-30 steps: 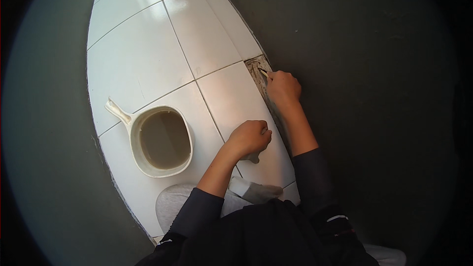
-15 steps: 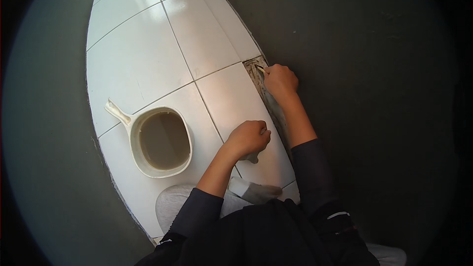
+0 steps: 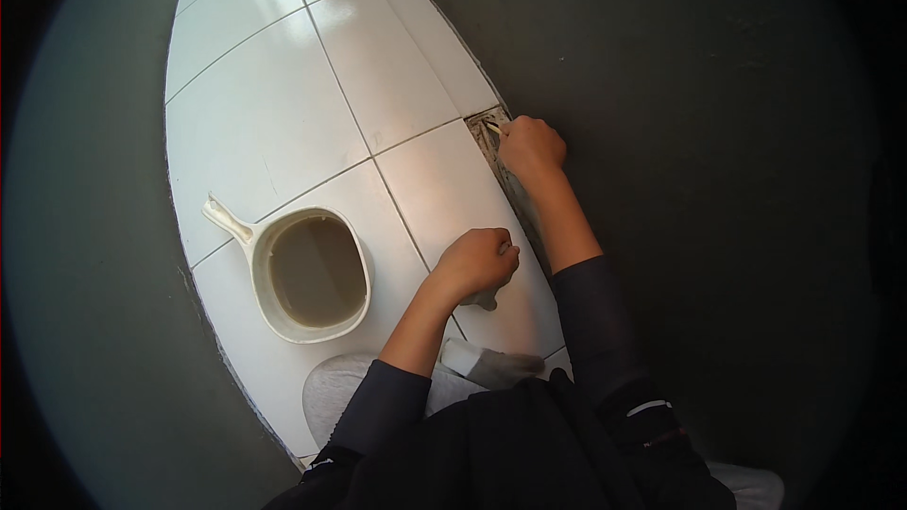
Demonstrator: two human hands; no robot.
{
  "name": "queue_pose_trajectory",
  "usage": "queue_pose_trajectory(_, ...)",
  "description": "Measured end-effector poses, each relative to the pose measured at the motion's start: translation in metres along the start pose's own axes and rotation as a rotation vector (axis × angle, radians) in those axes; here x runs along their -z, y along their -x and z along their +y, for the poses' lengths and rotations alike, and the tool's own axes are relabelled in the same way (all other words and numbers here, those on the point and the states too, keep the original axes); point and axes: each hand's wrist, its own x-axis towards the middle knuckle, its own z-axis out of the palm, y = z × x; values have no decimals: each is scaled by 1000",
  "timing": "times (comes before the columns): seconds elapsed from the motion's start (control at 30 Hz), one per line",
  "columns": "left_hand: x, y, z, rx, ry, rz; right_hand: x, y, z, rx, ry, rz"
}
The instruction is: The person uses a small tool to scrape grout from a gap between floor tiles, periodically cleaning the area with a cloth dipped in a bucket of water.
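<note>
My right hand (image 3: 534, 146) is closed around a thin, pale-yellow tool (image 3: 495, 128). The tool's dark tip reaches into a narrow rough gap (image 3: 484, 117) along the right edge of the white tiles. Its exact kind is too small to make out. Nearer to me, my left hand (image 3: 479, 263) rests as a fist over a tile. A grey, soft-looking piece (image 3: 484, 300) sticks out below that fist, and the rest of it is hidden. To the left, a white dipper (image 3: 228, 220) holds murky brownish water (image 3: 316, 269).
White tiles (image 3: 265, 113) form a long strip with dark joints. Dark grey floor (image 3: 709, 227) lies on both sides. My knee in light grey cloth (image 3: 333, 392) and a grey-and-white sock (image 3: 491, 368) are close to the near end.
My right hand has shifted slightly left and up along the gap, the tool still in it. My left hand and the dipper are practically where they were.
</note>
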Motion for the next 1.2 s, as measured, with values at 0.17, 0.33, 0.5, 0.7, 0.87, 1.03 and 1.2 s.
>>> queue_pose_trajectory(0.17, 1, 3, -13, -3, -35, 72, -6, 20, -6, 73, 47, -33)
queue_pose_trajectory(0.33, 2, 1, -3, 18, 13, -15, 1, 9, -4, 41, -31, 15)
queue_pose_trajectory(0.5, 2, 2, -6, -12, -12, 49, 17, 11, -11, 46, 44, -149)
queue_pose_trajectory(0.7, 1, 2, -6, 22, 14, 2, 14, 11, -11, 16, -32, -62)
queue_pose_trajectory(0.87, -4, -1, -3, -7, 13, 5, 0, 9, 1, -24, -33, 79)
queue_pose_trajectory(1.03, 2, 4, -6, -2, 2, 24, -2, 33, 9, -34, 37, 47)
queue_pose_trajectory(1.2, -3, 4, -7, -3, -16, 17, -8, 43, 6, -66, 14, 53)
